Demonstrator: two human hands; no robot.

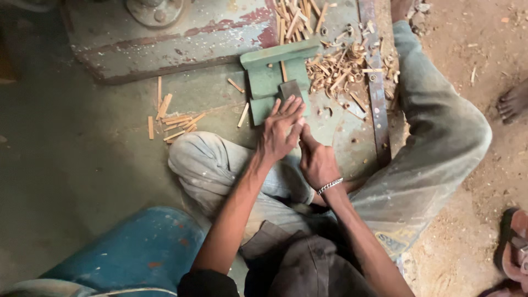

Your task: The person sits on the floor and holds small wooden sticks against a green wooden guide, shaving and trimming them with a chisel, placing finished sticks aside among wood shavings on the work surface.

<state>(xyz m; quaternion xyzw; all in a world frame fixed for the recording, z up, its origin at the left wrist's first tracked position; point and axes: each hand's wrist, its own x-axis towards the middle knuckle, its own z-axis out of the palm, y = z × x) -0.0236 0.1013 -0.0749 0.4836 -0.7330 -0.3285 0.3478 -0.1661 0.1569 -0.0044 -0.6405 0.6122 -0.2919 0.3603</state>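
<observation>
I sit on the floor with bent knees in grey trousers. My left hand (279, 132) rests flat, fingers stretched, on a small dark block (290, 89) that lies on a green wooden jig (269, 77). A thin wood stick (284, 70) runs under the block along the jig. My right hand (316, 160), with a metal bracelet at the wrist, is curled close beside the left hand; what it grips is hidden by the fingers.
Wood shavings (338, 69) pile up right of the jig. Cut sticks lie at the left (173, 121) and at the top (294, 19). A rusty metal bar (378, 93) runs along the right. A blue drum (137, 253) stands at lower left. Another person's foot (514, 102) and a sandal (514, 245) are at right.
</observation>
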